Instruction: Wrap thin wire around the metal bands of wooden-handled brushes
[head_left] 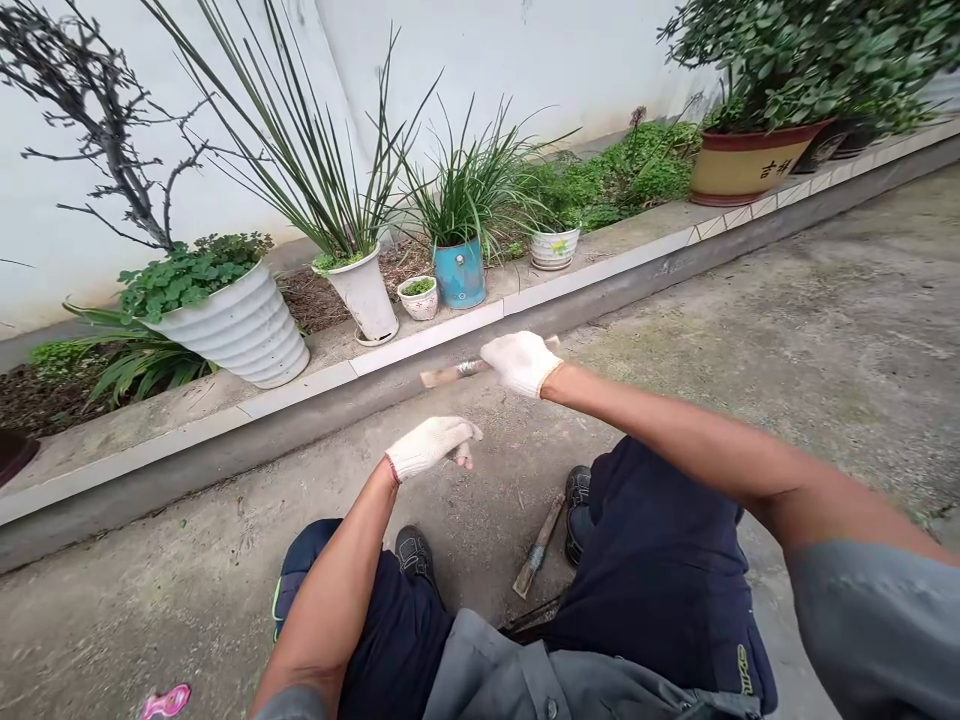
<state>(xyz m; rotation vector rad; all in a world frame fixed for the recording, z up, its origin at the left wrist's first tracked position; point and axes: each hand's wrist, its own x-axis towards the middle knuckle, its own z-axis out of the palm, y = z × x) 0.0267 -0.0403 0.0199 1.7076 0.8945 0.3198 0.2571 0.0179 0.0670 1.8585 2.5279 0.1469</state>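
My right hand (521,362), in a white knit glove, is wrapped round what looks like a worn paintbrush (444,376). Its flat tan end points left, and its other end shows beyond the hand; the glove hides the middle. Lower and to the left, my left hand (431,446), also gloved, hangs above the concrete with fingers loosely bent and thumb apart, nothing visible in it. A second, similar paintbrush (538,552) lies on the ground between my feet, beside the shoe on the right.
A low tiled ledge (427,342) runs across ahead, bearing a ribbed white pot (240,330), a tall white pot (364,295), a small pot (418,302), a blue pot (460,275) and a yellow-brown planter (739,170). A pink object (166,702) lies on the concrete at lower left.
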